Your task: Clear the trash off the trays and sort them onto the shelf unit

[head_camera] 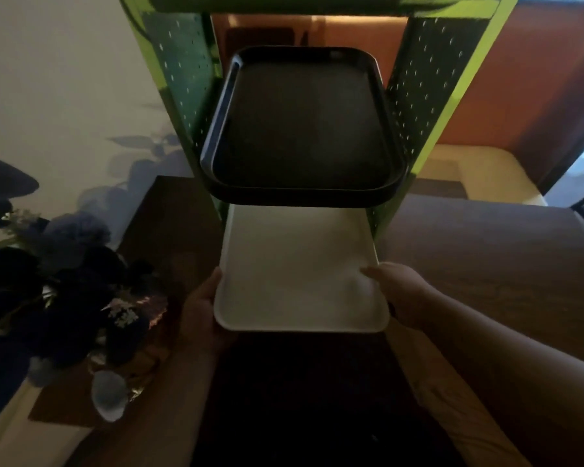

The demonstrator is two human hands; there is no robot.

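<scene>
Far left of your grip, dark flowers (64, 291) crowd the table (486, 264), well apart from the tray edge. Your left hand (203, 308) grips the near-left corner of the white tray (297, 271), fingers curled beneath the rim and the thumb side against its edge. Between your hands, the white tray's near edge shows in full; its far end runs into the green shelf unit (182, 96), between the perforated side panels, with narrow room on each side. Above your grip, the black tray (300, 129) sits on the upper level, its near rim overhanging the white tray. Your right hand (402, 291) holds the near-right corner, thumb lying over the rim. Right of it, bare tabletop extends.
</scene>
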